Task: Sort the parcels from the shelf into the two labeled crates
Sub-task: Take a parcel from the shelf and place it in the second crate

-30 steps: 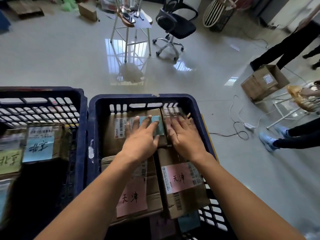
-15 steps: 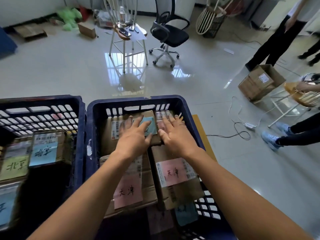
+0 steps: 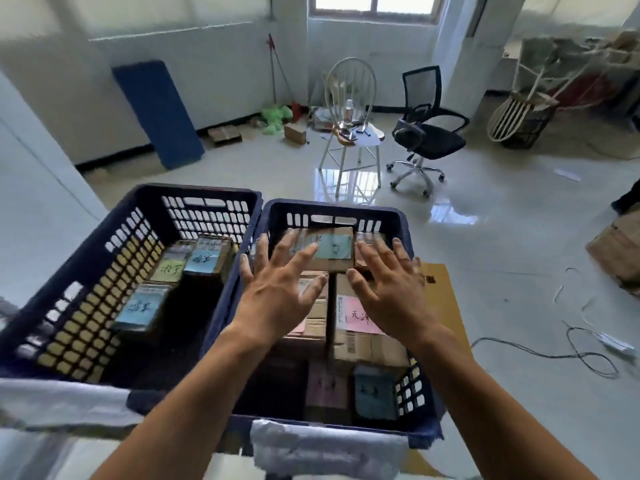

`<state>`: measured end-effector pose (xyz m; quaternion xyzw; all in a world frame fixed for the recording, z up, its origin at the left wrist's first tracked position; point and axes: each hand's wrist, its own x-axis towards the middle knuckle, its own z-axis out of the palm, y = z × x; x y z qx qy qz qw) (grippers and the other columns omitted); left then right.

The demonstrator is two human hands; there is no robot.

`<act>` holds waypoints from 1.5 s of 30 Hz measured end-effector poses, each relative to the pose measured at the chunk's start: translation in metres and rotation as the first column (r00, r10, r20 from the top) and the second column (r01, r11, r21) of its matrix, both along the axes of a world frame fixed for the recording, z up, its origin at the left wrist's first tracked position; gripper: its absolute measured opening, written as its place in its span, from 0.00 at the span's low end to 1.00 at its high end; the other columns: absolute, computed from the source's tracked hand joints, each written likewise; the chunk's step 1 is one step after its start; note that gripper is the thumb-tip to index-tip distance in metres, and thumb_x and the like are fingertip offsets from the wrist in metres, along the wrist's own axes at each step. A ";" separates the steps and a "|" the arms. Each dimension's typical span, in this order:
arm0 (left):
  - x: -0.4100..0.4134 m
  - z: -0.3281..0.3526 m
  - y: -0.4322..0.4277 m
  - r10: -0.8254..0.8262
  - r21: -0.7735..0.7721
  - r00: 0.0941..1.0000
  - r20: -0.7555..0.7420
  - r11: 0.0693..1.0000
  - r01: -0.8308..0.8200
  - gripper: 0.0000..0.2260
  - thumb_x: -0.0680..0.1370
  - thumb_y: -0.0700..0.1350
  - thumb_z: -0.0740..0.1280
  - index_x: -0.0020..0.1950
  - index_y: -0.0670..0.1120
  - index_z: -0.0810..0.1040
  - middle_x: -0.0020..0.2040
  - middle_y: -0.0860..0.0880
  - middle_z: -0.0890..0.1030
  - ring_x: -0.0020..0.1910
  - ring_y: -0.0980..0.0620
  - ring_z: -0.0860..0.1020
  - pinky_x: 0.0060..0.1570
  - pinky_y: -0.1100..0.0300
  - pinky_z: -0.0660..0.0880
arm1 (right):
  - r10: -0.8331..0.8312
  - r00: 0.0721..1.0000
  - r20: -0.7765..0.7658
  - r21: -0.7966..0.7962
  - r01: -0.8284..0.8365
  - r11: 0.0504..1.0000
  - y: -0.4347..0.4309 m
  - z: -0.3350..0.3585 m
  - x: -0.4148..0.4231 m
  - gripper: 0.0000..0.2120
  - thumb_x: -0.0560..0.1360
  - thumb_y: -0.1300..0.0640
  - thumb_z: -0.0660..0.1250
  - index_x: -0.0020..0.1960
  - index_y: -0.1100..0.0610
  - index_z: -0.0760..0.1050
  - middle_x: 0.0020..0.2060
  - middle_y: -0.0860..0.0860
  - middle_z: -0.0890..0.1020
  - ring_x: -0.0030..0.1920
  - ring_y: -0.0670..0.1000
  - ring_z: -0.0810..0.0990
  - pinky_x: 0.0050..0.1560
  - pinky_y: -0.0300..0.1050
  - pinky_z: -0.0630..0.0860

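Observation:
Two dark blue slotted crates stand side by side in front of me. The right crate (image 3: 332,211) holds several cardboard parcels, among them one with a blue note (image 3: 330,249) at the far end and one with a pink note (image 3: 358,317). The left crate (image 3: 145,202) holds parcels with blue and yellow notes (image 3: 204,259). My left hand (image 3: 273,292) and my right hand (image 3: 393,291) hover over the right crate with fingers spread, holding nothing, just short of the blue-noted parcel.
A white stool-like chair (image 3: 349,140) with small items and a black office chair (image 3: 427,133) stand on the glossy floor beyond the crates. A blue panel (image 3: 157,112) leans on the left wall. A cardboard box (image 3: 620,251) and cables (image 3: 554,355) lie on the right.
Both hands lifted off the blue-noted parcel and drew back towards me, fingers spreading. The view tilted up, showing more of the room.

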<state>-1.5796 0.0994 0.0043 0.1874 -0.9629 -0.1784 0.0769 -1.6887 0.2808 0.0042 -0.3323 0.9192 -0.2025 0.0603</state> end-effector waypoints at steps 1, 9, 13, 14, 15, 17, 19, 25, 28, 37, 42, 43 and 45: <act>0.016 0.003 0.004 0.035 -0.008 0.999 -0.003 0.999 -0.035 0.28 0.81 0.65 0.58 0.80 0.66 0.54 0.82 0.59 0.43 0.81 0.44 0.36 0.76 0.33 0.37 | 0.032 0.999 -0.012 -0.013 -0.033 0.999 0.000 0.003 0.008 0.36 0.79 0.30 0.44 0.84 0.40 0.46 0.85 0.46 0.45 0.81 0.48 0.33 0.82 0.63 0.37; 0.162 0.028 0.005 0.353 -0.048 0.935 -0.041 0.934 -0.355 0.29 0.81 0.67 0.55 0.81 0.64 0.54 0.83 0.58 0.46 0.82 0.44 0.38 0.78 0.36 0.41 | 0.340 0.939 -0.056 -0.066 -0.343 0.937 -0.034 0.039 0.101 0.32 0.83 0.32 0.50 0.84 0.38 0.45 0.85 0.47 0.45 0.83 0.52 0.34 0.81 0.60 0.34; 0.243 0.035 -0.006 0.493 -0.076 0.868 -0.064 0.864 -0.497 0.29 0.80 0.69 0.53 0.81 0.64 0.55 0.83 0.56 0.49 0.82 0.47 0.39 0.77 0.38 0.39 | 0.491 0.865 -0.100 -0.079 -0.499 0.863 -0.072 0.045 0.162 0.36 0.79 0.28 0.45 0.84 0.37 0.46 0.85 0.46 0.46 0.84 0.52 0.35 0.83 0.63 0.39; 0.265 0.038 -0.008 0.525 -0.088 0.849 -0.062 0.844 -0.529 0.30 0.80 0.70 0.51 0.81 0.64 0.55 0.84 0.56 0.50 0.82 0.47 0.39 0.77 0.38 0.39 | 0.529 0.842 -0.108 -0.080 -0.538 0.839 -0.083 0.047 0.180 0.37 0.78 0.27 0.44 0.84 0.38 0.46 0.85 0.47 0.46 0.84 0.53 0.36 0.83 0.64 0.40; 0.289 0.040 -0.011 0.561 -0.102 0.826 -0.059 0.820 -0.564 0.32 0.78 0.72 0.47 0.81 0.63 0.55 0.84 0.55 0.50 0.82 0.47 0.39 0.77 0.38 0.39 | 0.571 0.813 -0.113 -0.080 -0.581 0.810 -0.094 0.050 0.201 0.36 0.79 0.27 0.44 0.84 0.37 0.46 0.85 0.47 0.46 0.84 0.53 0.36 0.83 0.64 0.40; 0.344 0.044 -0.016 0.642 -0.112 0.764 -0.071 0.756 -0.645 0.34 0.76 0.73 0.41 0.81 0.63 0.55 0.84 0.55 0.50 0.82 0.46 0.40 0.77 0.38 0.39 | 0.659 0.745 -0.105 -0.076 -0.666 0.742 -0.118 0.054 0.250 0.34 0.81 0.28 0.46 0.84 0.36 0.45 0.85 0.46 0.45 0.84 0.53 0.35 0.82 0.63 0.37; 0.404 0.045 -0.021 0.719 -0.089 0.689 -0.089 0.683 -0.725 0.34 0.77 0.73 0.42 0.81 0.63 0.57 0.84 0.55 0.51 0.82 0.46 0.41 0.77 0.37 0.39 | 0.731 0.675 -0.095 -0.080 -0.738 0.671 -0.142 0.057 0.307 0.34 0.81 0.28 0.47 0.84 0.36 0.45 0.85 0.45 0.44 0.83 0.51 0.35 0.83 0.60 0.36; 0.608 0.047 -0.019 0.899 -0.077 0.426 -0.100 0.420 -0.904 0.34 0.77 0.72 0.44 0.81 0.62 0.58 0.84 0.55 0.49 0.82 0.44 0.41 0.78 0.37 0.41 | 0.865 0.484 -0.133 -0.075 -0.875 0.479 -0.204 0.054 0.500 0.38 0.77 0.26 0.41 0.84 0.37 0.47 0.85 0.47 0.47 0.84 0.52 0.39 0.83 0.58 0.37; 0.709 0.046 -0.012 0.945 -0.086 0.311 -0.101 0.303 -0.949 0.29 0.81 0.68 0.53 0.81 0.62 0.57 0.84 0.54 0.48 0.82 0.43 0.41 0.78 0.36 0.42 | 0.909 0.396 -0.128 -0.089 -0.918 0.387 -0.221 0.054 0.603 0.40 0.74 0.25 0.37 0.84 0.37 0.47 0.85 0.47 0.48 0.84 0.53 0.39 0.83 0.61 0.41; 0.943 0.050 0.023 0.994 -0.060 -0.020 -0.103 -0.026 -0.998 0.29 0.81 0.68 0.51 0.81 0.62 0.54 0.84 0.55 0.49 0.82 0.45 0.41 0.79 0.38 0.41 | 0.987 0.116 -0.109 -0.041 -0.993 0.112 -0.247 0.045 0.858 0.32 0.83 0.33 0.48 0.84 0.40 0.48 0.85 0.48 0.48 0.84 0.52 0.39 0.82 0.56 0.37; 1.027 0.043 0.019 0.986 -0.014 -0.125 -0.113 -0.127 -0.992 0.29 0.81 0.68 0.52 0.81 0.61 0.57 0.84 0.53 0.52 0.82 0.44 0.43 0.79 0.38 0.42 | 0.997 -0.021 -0.079 -0.063 -0.998 -0.026 -0.273 0.038 0.944 0.35 0.80 0.30 0.44 0.84 0.41 0.48 0.85 0.47 0.48 0.84 0.51 0.39 0.83 0.55 0.39; 1.039 0.040 0.014 0.985 -0.007 -0.137 -0.108 -0.139 -0.990 0.29 0.81 0.68 0.52 0.81 0.61 0.57 0.84 0.53 0.52 0.82 0.44 0.42 0.79 0.38 0.41 | 0.996 -0.041 -0.073 -0.062 -0.997 -0.045 -0.281 0.035 0.958 0.36 0.80 0.29 0.43 0.84 0.41 0.48 0.85 0.47 0.49 0.84 0.51 0.40 0.83 0.56 0.40; 1.060 0.033 0.002 0.985 0.000 -0.151 -0.088 -0.151 -0.989 0.30 0.81 0.68 0.51 0.81 0.61 0.57 0.84 0.53 0.51 0.82 0.45 0.42 0.79 0.39 0.41 | 0.995 -0.071 -0.074 -0.059 -0.995 -0.075 -0.298 0.026 0.983 0.37 0.80 0.27 0.42 0.85 0.42 0.50 0.85 0.47 0.50 0.84 0.51 0.41 0.84 0.60 0.44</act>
